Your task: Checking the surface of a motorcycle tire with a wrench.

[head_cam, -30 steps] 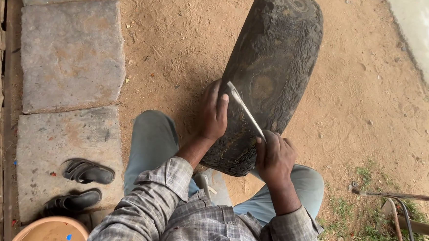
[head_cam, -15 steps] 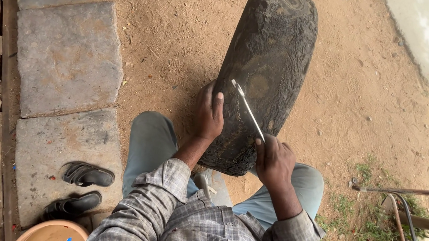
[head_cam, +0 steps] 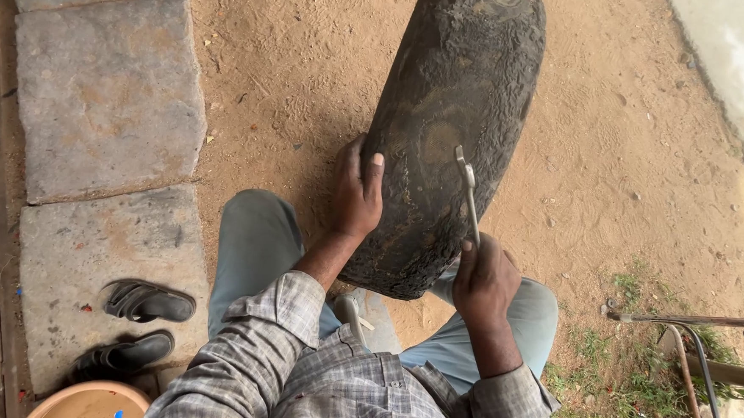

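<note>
While we sit with knees apart on the sandy ground (head_cam: 294, 78), a large worn black tyre (head_cam: 452, 128) stands upright between our legs, its tread facing us and its lower edge resting near our lap. Our left hand (head_cam: 358, 190) lies flat against the left flank of the tyre, fingers together and pointing upward, the thumb laid on the tread; the forearm rises from a grey checked sleeve (head_cam: 277, 314) with the wrist nearly straight. Our right hand (head_cam: 483, 278) is closed in a fist around the lower end of a slim metal tool (head_cam: 469, 193), thumb on top, wrist bent slightly inward. From that fist the tool slants up and a little left, and its bent tip touches the tread near the middle of the tyre. Both legs wear grey-blue trousers (head_cam: 255, 245). To the left lie two grey stone slabs (head_cam: 111, 93), and a pair of dark sandals (head_cam: 141, 324) rests on the nearer one. The rim of an orange basin (head_cam: 94, 402) shows at the bottom left. At lower right, metal rods (head_cam: 688, 321) lie over a patch of grass (head_cam: 626, 375).
</note>
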